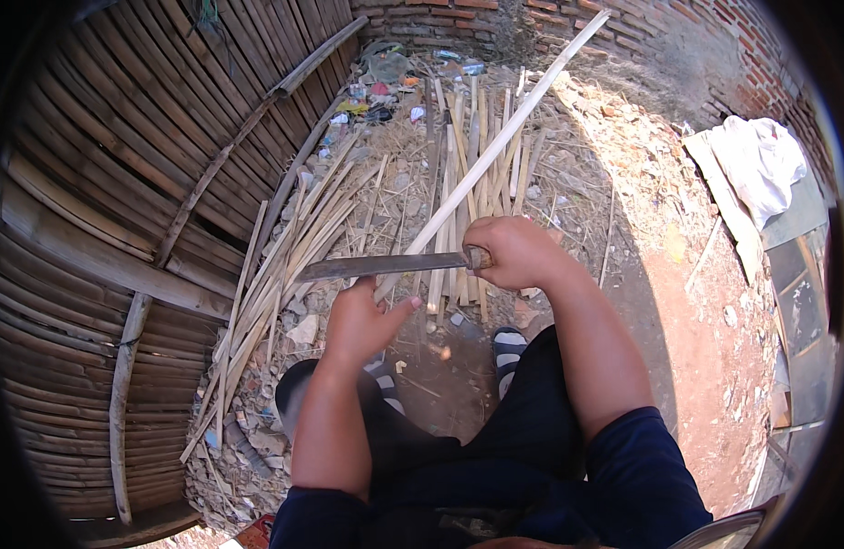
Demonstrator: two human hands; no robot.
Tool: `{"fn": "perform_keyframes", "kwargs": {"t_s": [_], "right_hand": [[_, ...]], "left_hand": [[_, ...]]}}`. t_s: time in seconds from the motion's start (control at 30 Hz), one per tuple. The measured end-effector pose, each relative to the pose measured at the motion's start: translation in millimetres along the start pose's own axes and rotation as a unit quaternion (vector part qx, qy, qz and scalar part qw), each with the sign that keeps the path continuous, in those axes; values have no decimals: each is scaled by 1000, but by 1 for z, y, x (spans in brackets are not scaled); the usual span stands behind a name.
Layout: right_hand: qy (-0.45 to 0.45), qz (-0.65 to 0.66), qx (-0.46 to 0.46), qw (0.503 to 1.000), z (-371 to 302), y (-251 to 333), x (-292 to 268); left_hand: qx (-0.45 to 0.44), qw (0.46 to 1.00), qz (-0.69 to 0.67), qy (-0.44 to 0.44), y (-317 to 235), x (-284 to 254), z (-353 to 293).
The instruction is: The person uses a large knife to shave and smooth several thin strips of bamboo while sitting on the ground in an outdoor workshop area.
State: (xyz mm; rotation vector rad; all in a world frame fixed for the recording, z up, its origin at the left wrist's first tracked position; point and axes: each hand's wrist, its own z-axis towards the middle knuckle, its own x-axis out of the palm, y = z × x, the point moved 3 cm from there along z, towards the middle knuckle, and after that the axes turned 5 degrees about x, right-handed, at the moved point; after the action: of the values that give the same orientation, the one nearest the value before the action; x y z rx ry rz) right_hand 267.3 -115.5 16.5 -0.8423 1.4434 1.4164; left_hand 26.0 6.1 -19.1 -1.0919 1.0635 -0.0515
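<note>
My right hand [512,253] is closed round the wooden handle of a machete [385,265]. The long dark blade points left and lies across a pale bamboo strip [495,149]. The strip slants up and away to the far right, and its near end meets my left hand [358,322]. That hand grips the strip just below the blade, thumb stretched out to the right; the blade partly hides its fingertips.
Split bamboo strips lie in a pile [298,229] at the left and another bundle [481,137] ahead. A bamboo wall [102,119] stands left, a brick wall [642,41] at the back. White cloth [761,165] lies on boards at right. Rubble and litter cover the ground.
</note>
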Motion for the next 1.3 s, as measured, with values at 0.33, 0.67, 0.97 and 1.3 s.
{"fn": "perform_keyframes", "kwargs": {"t_s": [0.33, 0.67, 0.97, 1.3], "right_hand": [[-95, 166, 268, 944, -7, -92, -8], [61, 16, 26, 998, 3, 6, -2], [-259, 134, 309, 905, -19, -116, -12], [-17, 13, 19, 1000, -3, 3, -4]], "left_hand": [[-21, 998, 53, -2, -1, -18, 0], [-36, 994, 80, 58, -9, -10, 2], [-16, 999, 39, -2, 3, -15, 1], [2, 1000, 11, 0, 5, -5, 0]]}}
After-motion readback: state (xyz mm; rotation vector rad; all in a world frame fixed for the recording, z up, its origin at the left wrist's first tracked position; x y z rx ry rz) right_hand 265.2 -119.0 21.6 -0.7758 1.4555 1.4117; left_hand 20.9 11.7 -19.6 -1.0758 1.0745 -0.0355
